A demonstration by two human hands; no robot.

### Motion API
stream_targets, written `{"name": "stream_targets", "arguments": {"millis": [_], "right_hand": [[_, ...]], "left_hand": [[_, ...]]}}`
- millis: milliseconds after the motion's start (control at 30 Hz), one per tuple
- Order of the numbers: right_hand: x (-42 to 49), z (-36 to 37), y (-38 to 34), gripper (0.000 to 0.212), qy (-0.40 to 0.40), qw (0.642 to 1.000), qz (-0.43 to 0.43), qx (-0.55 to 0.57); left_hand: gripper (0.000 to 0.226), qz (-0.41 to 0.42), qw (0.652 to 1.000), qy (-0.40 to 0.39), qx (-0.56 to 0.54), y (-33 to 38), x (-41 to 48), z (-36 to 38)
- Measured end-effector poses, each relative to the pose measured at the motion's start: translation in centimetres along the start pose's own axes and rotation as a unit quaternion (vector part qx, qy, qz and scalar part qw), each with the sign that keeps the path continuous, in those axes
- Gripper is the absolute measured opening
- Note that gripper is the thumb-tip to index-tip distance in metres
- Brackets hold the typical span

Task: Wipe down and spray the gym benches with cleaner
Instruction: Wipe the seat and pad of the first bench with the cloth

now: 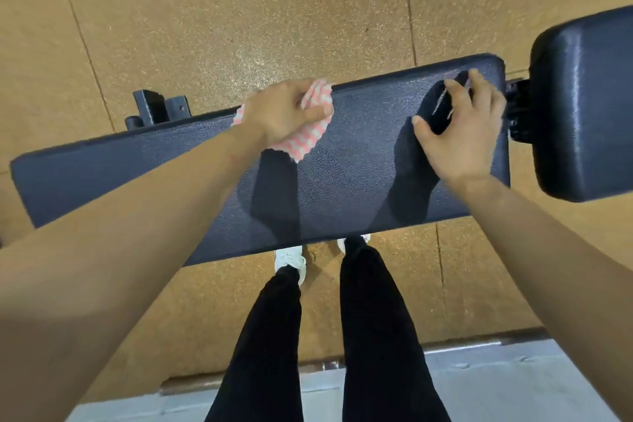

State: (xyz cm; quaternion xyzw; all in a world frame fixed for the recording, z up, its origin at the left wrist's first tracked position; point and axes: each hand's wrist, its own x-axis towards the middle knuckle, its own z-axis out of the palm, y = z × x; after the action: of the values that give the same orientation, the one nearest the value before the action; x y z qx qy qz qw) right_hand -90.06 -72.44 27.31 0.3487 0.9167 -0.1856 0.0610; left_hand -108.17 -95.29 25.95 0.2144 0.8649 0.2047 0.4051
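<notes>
Both forearms reach forward from the bottom corners of the view, the left from about 8 o'clock and the right from about 4 o'clock, and both end over the dark blue padded surface (342, 188) that runs across the middle of the view.

The left hand (279, 113) sits at about 11 o'clock from the centre, near the far edge of the pad, with its back turned up. Its fingers and thumb are curled round a bunched pink-and-white checked cloth (308, 140). The cloth spills out from under the palm toward 5 o'clock and lies against the pad.

The right hand (459, 134) is at about 2 o'clock, close to the pad's right end and well apart from the left hand. It is cupped over a dark object (442, 106), with the thumb on the object's left side and the fingers wrapped over its far side. The object is blurred, and I cannot tell what it is. It seems to rest on the pad.

At 3 o'clock, just past the right end, is a second padded section (582, 106), joined to the first by dark hardware. A dark metal bracket (157, 108) shows beyond the far edge at 10 o'clock.

The person's legs (370, 319), in black trousers, stand at 6 o'clock on the speckled tan floor (239, 27). The white shoes (291, 260) are partly tucked under the near edge of the pad.
</notes>
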Motion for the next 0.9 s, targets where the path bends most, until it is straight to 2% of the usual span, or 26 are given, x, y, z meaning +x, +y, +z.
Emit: {"name": "stream_targets", "arguments": {"millis": [67,167,333,433,533,667,767,833,900], "right_hand": [[-0.8,-0.1,1.5,0.074,0.003,1.0,0.029,-0.009],[-1.6,0.2,2.8,0.077,-0.01,1.0,0.03,-0.002],[-1.6,0.1,3.7,0.076,-0.007,1.0,-0.026,0.014],[-1.8,-0.6,5.7,0.069,-0.029,0.996,-0.047,0.068],[-1.3,-1.6,8.0,0.056,-0.034,0.988,-0.051,0.139],[-2.4,-2.1,11.6,0.059,-0.038,0.986,0.035,0.158],[-3.3,-2.3,13.5,0.061,-0.086,0.964,0.123,0.218],[-3.9,-2.5,14.4,0.058,-0.112,0.945,0.16,0.264],[-4.0,-2.7,14.5,0.057,-0.126,0.922,0.188,0.313]], "left_hand": [[0.056,-0.004,1.0,-0.011,-0.011,0.9,0.1,0.7],[0.064,-0.002,0.999,-0.033,-0.015,2.8,1.3,1.7],[0.061,0.013,0.999,-0.045,-0.021,7.3,3.9,3.3],[0.054,0.031,0.997,-0.064,-0.021,10.8,5.7,5.0],[0.056,0.061,0.996,-0.071,-0.011,14.5,7.7,6.1],[0.048,0.089,0.993,-0.075,0.029,17.8,9.5,7.9],[0.056,0.142,0.986,-0.077,0.05,20.2,10.3,8.9],[0.06,0.19,0.968,-0.081,0.142,21.9,10.8,10.1],[0.055,0.226,0.935,-0.077,0.262,23.1,10.9,11.0]]}}
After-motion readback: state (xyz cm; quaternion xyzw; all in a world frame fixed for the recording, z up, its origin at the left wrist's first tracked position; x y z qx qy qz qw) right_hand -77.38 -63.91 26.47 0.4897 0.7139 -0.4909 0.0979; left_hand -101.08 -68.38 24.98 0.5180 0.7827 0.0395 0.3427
